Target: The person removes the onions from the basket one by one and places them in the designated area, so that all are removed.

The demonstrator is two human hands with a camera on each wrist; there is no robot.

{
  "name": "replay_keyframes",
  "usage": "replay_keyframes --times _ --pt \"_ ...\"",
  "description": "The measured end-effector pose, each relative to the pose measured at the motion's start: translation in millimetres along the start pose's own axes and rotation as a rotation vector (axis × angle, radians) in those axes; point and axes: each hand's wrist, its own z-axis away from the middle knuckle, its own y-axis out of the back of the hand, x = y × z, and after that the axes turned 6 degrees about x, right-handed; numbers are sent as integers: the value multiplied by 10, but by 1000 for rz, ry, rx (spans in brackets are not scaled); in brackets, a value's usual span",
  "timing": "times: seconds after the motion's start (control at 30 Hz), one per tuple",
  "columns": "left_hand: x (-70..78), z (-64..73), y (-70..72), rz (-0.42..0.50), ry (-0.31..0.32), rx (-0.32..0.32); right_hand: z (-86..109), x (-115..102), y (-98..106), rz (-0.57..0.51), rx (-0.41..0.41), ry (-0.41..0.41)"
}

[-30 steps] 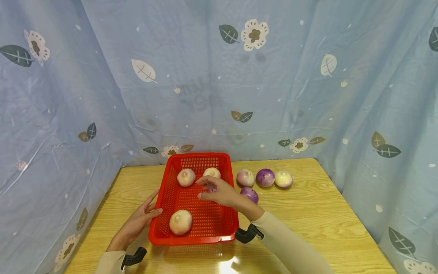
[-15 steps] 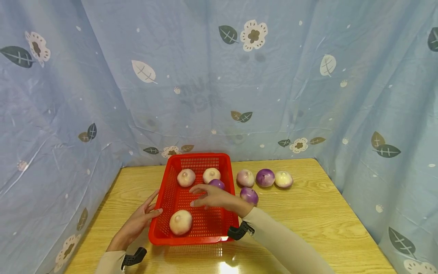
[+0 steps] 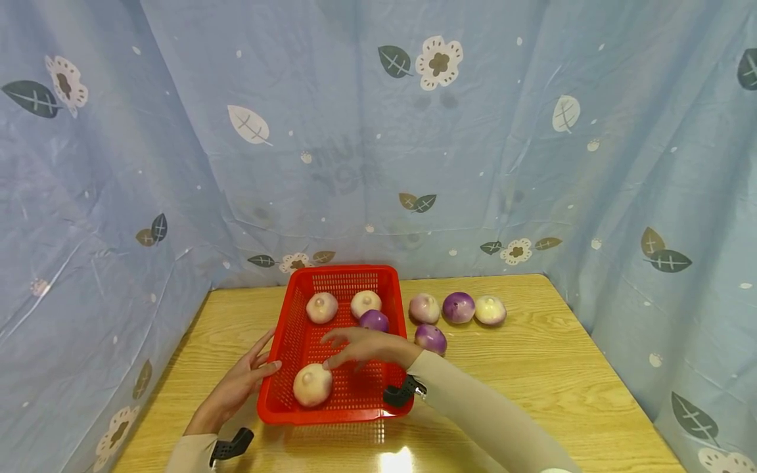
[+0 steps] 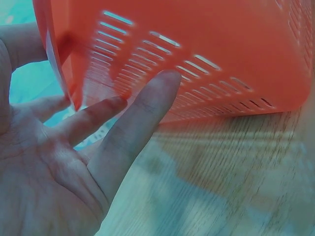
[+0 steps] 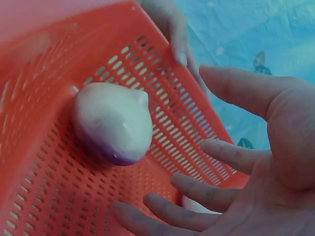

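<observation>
My left hand (image 3: 235, 382) holds the left side of a red plastic basket (image 3: 331, 416), thumb over the rim and fingers along the perforated outer wall (image 4: 216, 44). Inside the basket, my right hand (image 3: 368, 345) hovers with spread, loosely bent fingers and nothing in its grasp. Its thumb tip overlaps the edge of a pale onion (image 3: 312, 386) at the basket's front left. From the right wrist, this onion (image 5: 113, 123) shows a white top and purple underside, apart from the fingers. A purple onion (image 3: 374, 320) lies just beyond the right hand, beside two pale onions (image 3: 366, 303) (image 3: 322, 307) farther back.
Right of the basket, several onions rest on the wooden table (image 3: 532, 381): a pale pink one (image 3: 424, 308), a purple one (image 3: 458, 307), a whitish one (image 3: 490, 310) and another purple one (image 3: 430, 339). A blue patterned curtain (image 3: 331, 131) surrounds the table.
My right hand has let go of the purple onion, leaving it beside the back pale onion, and moved forward-left toward the front pale onion. The left hand stays on the basket.
</observation>
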Motion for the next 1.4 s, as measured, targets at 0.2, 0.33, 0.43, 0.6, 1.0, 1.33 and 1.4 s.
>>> replay_keyframes --times 0.2,0.33,0.43,0.6,1.0,1.33,1.4 --pt "7 0 7 4 -1 -2 -74 13 -33 20 -69 -24" --pt "5 1 7 5 -1 -7 -133 39 -64 11 -103 -46" --pt "4 -2 7 4 -3 -7 -173 57 -87 -10 -114 -72" --pt "7 -10 2 6 1 7 -221 74 -106 -57 -141 -109" --pt "16 7 11 5 -15 -12 -298 73 -128 -93 -218 -130" --pt "5 -4 -1 8 10 14 -359 66 -208 -61 -218 -99" --pt "3 0 -3 6 5 6 -371 70 -226 -64 -230 -85"
